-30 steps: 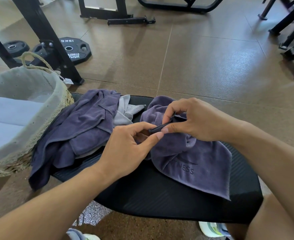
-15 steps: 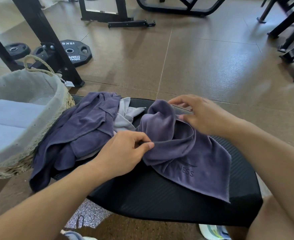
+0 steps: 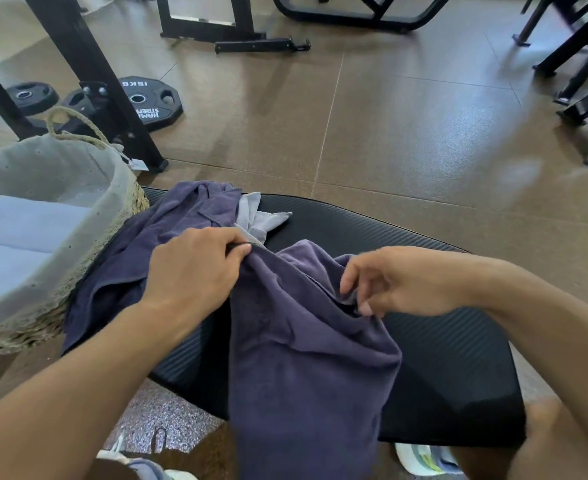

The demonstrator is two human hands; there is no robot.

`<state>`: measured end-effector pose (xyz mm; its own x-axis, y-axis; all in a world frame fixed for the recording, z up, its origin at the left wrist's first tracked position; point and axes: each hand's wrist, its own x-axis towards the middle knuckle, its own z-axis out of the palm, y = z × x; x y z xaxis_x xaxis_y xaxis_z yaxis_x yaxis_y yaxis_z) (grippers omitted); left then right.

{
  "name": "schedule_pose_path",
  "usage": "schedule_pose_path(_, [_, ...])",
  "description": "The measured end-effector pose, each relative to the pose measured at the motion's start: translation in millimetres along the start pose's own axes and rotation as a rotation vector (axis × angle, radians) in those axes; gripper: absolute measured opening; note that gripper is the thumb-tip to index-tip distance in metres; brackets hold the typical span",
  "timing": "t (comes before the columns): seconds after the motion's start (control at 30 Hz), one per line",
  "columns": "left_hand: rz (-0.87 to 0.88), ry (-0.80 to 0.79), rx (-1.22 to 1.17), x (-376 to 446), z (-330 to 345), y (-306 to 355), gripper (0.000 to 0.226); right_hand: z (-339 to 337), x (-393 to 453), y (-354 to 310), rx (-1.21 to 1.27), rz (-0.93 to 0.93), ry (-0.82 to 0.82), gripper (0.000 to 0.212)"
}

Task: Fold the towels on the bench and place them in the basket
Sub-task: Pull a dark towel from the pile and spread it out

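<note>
Basket point(image 3: 78, 244) at left edge of surface point(image 3: 441, 341), rolled towels point(image 3: 26, 223) inside it. Heap of towels point(image 3: 154, 251) on surface just right of basket. Another towel point(image 3: 303, 341) draped over surface's near edge, centre. Weight plates point(image 3: 150, 98) on floor point(image 3: 407, 133) behind basket.

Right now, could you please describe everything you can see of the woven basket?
The woven basket stands at the left, against the black bench. Its wall looks like pale braided straw, with a grey fabric liner folded over the rim and a rope handle. Light folded towels lie inside. A dark purple towel presses against its side.
</note>
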<state>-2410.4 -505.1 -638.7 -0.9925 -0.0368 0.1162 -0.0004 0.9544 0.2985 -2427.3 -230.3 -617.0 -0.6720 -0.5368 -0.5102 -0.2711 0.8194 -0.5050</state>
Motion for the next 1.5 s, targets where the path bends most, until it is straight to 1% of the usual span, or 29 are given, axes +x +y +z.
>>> schedule_pose_path(0.07, [0.0, 0.004, 0.013, -0.6, 1.5, -2.8, 0.02, 3.6, -2.0, 3.0, -0.055, -0.03, 0.172, 0.021])
schedule_pose_path(0.1, [0.0, 0.006, 0.018, -1.4, 2.0, -3.8, 0.02, 5.1, -2.3, 5.6, -0.12, -0.027, 0.219, 0.019])
schedule_pose_path(0.17, [0.001, 0.011, 0.028, -3.0, 2.5, -5.0, 0.02, 8.5, -3.4, 11.0, -0.227, -0.03, 0.236, 0.019])
schedule_pose_path(0.2, [0.002, 0.014, 0.031, -4.0, 2.4, -5.8, 0.021, 10.1, -3.5, 13.5, -0.252, -0.035, 0.242, 0.024])
schedule_pose_path(0.33, [-0.007, 0.027, 0.027, -6.9, 1.1, -8.3, 0.022, 12.0, -0.1, 22.9, -0.239, -0.031, 0.299, 0.055])
schedule_pose_path(0.4, [-0.009, 0.031, 0.009, -7.4, 0.7, -7.5, 0.022, 11.8, 4.9, 29.8, -0.232, -0.039, 0.33, 0.063])
schedule_pose_path(0.47, [-0.011, 0.043, -0.023, -7.6, 0.0, -5.0, 0.021, 12.9, 10.4, 35.4, -0.218, -0.061, 0.36, 0.062])
schedule_pose_path(0.57, [-0.039, 0.084, -0.092, -6.7, -1.6, -2.9, 0.019, 12.1, 16.6, 38.4, -0.165, -0.1, 0.443, 0.043])
schedule_pose_path(0.63, [-0.049, 0.112, -0.126, -5.7, -2.2, -3.8, 0.017, 7.1, 17.0, 39.4, -0.127, -0.114, 0.484, 0.035])
schedule_pose_path(0.73, [-0.059, 0.124, -0.164, -4.3, -2.5, -5.0, 0.015, 1.0, 14.1, 41.0, -0.152, -0.143, 0.413, 0.019])
schedule_pose_path(0.77, [-0.056, 0.123, -0.17, -4.0, -2.3, -4.6, 0.015, 1.2, 13.3, 40.6, -0.158, -0.156, 0.37, 0.02])
schedule_pose_path(0.8, [-0.054, 0.121, -0.178, -3.8, -1.9, -4.3, 0.015, 2.7, 13.1, 39.2, -0.166, -0.166, 0.321, 0.026])
schedule_pose_path(0.9, [-0.054, 0.12, -0.235, -3.8, -1.8, -2.8, 0.014, 6.7, 15.2, 35.4, -0.212, -0.153, 0.209, 0.054])
schedule_pose_path(1.0, [-0.046, 0.155, -0.28, -3.4, -3.3, -1.8, 0.015, 6.5, 17.9, 36.5, -0.272, -0.081, 0.215, 0.068])
schedule_pose_path(1.07, [-0.042, 0.176, -0.303, -3.2, -4.4, -1.4, 0.016, 6.6, 19.9, 40.8, -0.21, -0.047, 0.266, 0.072])
schedule_pose_path(1.2, [-0.047, 0.164, -0.305, -4.1, -3.8, 0.2, 0.016, -0.9, 22.9, 41.0, -0.113, 0.025, 0.356, 0.064])
schedule_pose_path(1.27, [-0.05, 0.157, -0.298, -4.4, -2.9, 0.9, 0.016, -6.0, 25.6, 36.1, 0.066, 0.03, 0.425, 0.06])
schedule_pose_path(1.3, [-0.051, 0.155, -0.298, -4.4, -2.8, 1.1, 0.015, -7.7, 27.7, 36.4, 0.208, 0.024, 0.447, 0.059])
schedule_pose_path(1.4, [-0.064, 0.144, -0.307, -4.6, -2.8, 0.8, 0.015, -10.9, 26.2, 32.3, 0.69, 0.019, 0.422, 0.055])
schedule_pose_path(1.43, [-0.066, 0.141, -0.309, -4.8, -2.8, 0.2, 0.015, -12.8, 24.1, 31.5, 0.76, 0.027, 0.416, 0.052])
schedule_pose_path(1.5, [-0.062, 0.135, -0.308, -5.0, -2.5, 0.0, 0.015, -15.9, 20.7, 32.5, 0.709, 0.029, 0.416, 0.04])
